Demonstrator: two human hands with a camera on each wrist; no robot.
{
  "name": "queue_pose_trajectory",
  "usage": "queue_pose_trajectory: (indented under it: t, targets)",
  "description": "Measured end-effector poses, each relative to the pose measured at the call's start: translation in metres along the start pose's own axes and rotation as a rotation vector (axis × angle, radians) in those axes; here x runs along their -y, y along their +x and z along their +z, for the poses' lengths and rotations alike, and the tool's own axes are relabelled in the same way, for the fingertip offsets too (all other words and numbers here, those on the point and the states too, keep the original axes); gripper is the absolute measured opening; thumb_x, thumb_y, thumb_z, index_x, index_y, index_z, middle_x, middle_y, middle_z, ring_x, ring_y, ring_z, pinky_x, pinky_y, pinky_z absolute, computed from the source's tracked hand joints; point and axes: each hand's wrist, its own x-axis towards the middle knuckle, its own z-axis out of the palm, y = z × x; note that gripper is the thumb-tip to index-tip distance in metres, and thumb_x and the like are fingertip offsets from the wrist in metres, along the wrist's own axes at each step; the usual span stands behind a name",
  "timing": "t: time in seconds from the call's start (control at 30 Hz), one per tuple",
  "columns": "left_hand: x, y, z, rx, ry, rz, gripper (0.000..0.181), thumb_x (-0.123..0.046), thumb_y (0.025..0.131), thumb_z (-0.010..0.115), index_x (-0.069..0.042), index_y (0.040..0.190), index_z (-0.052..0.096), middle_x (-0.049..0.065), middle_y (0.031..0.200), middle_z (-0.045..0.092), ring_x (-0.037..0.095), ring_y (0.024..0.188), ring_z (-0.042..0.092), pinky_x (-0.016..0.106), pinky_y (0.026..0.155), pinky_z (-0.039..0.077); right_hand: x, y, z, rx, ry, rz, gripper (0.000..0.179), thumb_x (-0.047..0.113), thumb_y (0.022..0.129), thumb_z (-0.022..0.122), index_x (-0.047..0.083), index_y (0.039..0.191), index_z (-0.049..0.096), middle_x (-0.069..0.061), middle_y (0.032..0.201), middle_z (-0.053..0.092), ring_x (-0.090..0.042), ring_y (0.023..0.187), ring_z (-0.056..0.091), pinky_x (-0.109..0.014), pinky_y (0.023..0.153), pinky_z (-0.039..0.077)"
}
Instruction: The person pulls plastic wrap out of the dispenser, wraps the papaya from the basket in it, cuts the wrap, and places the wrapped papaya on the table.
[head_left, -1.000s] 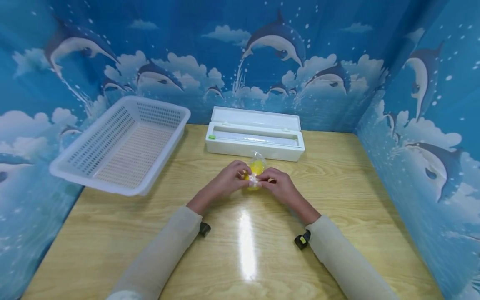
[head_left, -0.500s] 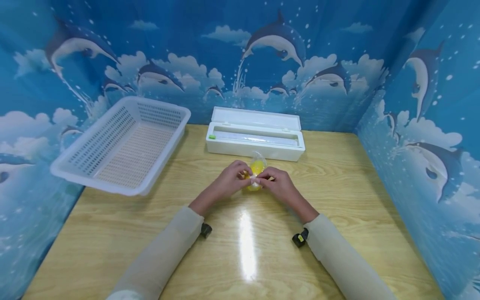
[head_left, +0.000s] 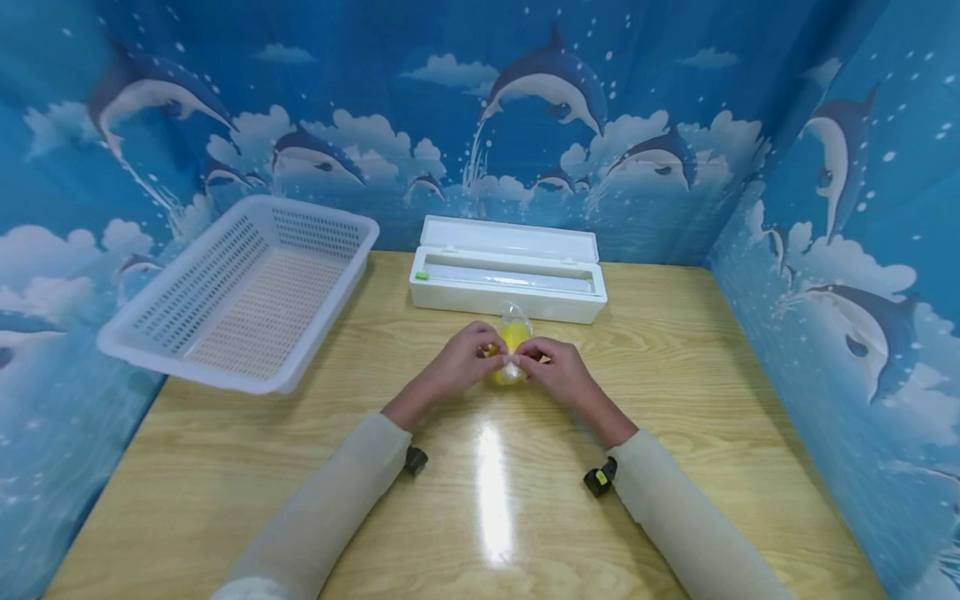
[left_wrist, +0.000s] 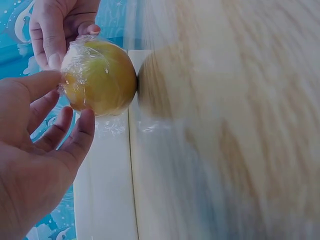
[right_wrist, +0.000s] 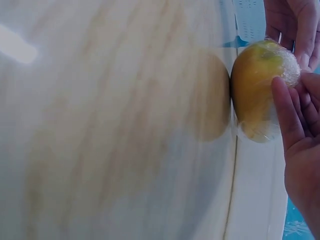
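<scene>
A yellow mango (head_left: pixel 514 335) with a greenish patch rests on the table, covered in clear plastic wrap (left_wrist: pixel 82 55). Some loose film stands up at its far end in the head view. My left hand (head_left: pixel 467 358) pinches the wrap on top of the mango with thumb and forefinger, its other fingers along the fruit's side. From the other side my right hand (head_left: pixel 558 367) pinches the wrap too, fingertips meeting the left ones. The mango (right_wrist: pixel 252 90) shows whole-bodied in the right wrist view, while its wrapped top is partly hidden by fingers.
Behind the mango lies a long white plastic-wrap box (head_left: pixel 510 298), lid raised, with a roll inside and a green piece at its left end. A white slotted basket (head_left: pixel 273 379) stands at the left. Dolphin-print curtains (head_left: pixel 667 75) surround the wooden table (head_left: pixel 675 367).
Both hands stay at the mango. Their fingertips have drawn closer together over its top, gathering the wrap between them. The basket and box have not moved.
</scene>
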Motion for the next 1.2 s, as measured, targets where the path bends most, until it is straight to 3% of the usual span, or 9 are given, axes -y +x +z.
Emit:
queue_pose_trajectory:
  t: [0.17, 0.43, 0.67, 0.9, 1.2]
  targets:
    - [-0.0013, 0.0004, -0.0002, -0.018, 0.002, -0.006, 0.009, -0.026, 0.098, 0.067, -0.022, 0.093, 0.073, -0.002, 0.118, 0.057, 0.017, 0.106, 0.055, 0.036, 0.092, 0.053, 0.0008, 0.0016, -0.0015, 0.012, -0.034, 0.008, 0.013, 0.025, 0.099, 0.066, 0.013, 0.103, 0.072, -0.005, 0.093, 0.07, -0.018, 0.071, 0.067, -0.035, 0.063, 0.059]
    - [0.001, 0.0005, 0.0015, -0.047, -0.019, 0.029, 0.005, -0.022, 0.096, 0.07, -0.018, 0.097, 0.072, 0.001, 0.116, 0.06, 0.018, 0.101, 0.056, 0.034, 0.088, 0.053, -0.0034, 0.0007, -0.0032, 0.008, 0.073, 0.07, 0.016, 0.02, 0.098, 0.067, 0.008, 0.107, 0.072, -0.01, 0.099, 0.071, -0.021, 0.076, 0.068, -0.039, 0.069, 0.062]
    - [0.0027, -0.0002, 0.0013, -0.057, -0.066, 0.014, 0.006, -0.018, 0.097, 0.068, -0.016, 0.096, 0.074, 0.001, 0.121, 0.06, 0.019, 0.104, 0.058, 0.035, 0.093, 0.055, -0.0031, 0.0024, -0.0029, -0.002, 0.024, 0.031, 0.014, 0.019, 0.098, 0.067, 0.009, 0.104, 0.074, -0.009, 0.095, 0.07, -0.021, 0.075, 0.067, -0.035, 0.067, 0.061]
    - [0.0043, -0.0012, 0.0014, -0.047, -0.084, 0.008, 0.009, -0.015, 0.098, 0.066, -0.016, 0.097, 0.075, 0.0, 0.122, 0.06, 0.018, 0.106, 0.058, 0.037, 0.098, 0.054, -0.0026, -0.0003, -0.0031, -0.022, 0.034, 0.059, 0.015, 0.018, 0.099, 0.066, 0.008, 0.107, 0.074, -0.01, 0.101, 0.071, -0.018, 0.079, 0.068, -0.036, 0.07, 0.061]
    - [0.0017, -0.0011, 0.0019, -0.077, -0.062, 0.003, 0.009, -0.017, 0.097, 0.068, -0.013, 0.103, 0.074, 0.002, 0.121, 0.062, 0.018, 0.102, 0.059, 0.035, 0.092, 0.054, -0.0008, -0.0016, -0.0016, -0.039, 0.013, 0.038, 0.014, 0.016, 0.099, 0.066, 0.006, 0.106, 0.073, -0.01, 0.098, 0.073, -0.017, 0.078, 0.067, -0.04, 0.07, 0.061]
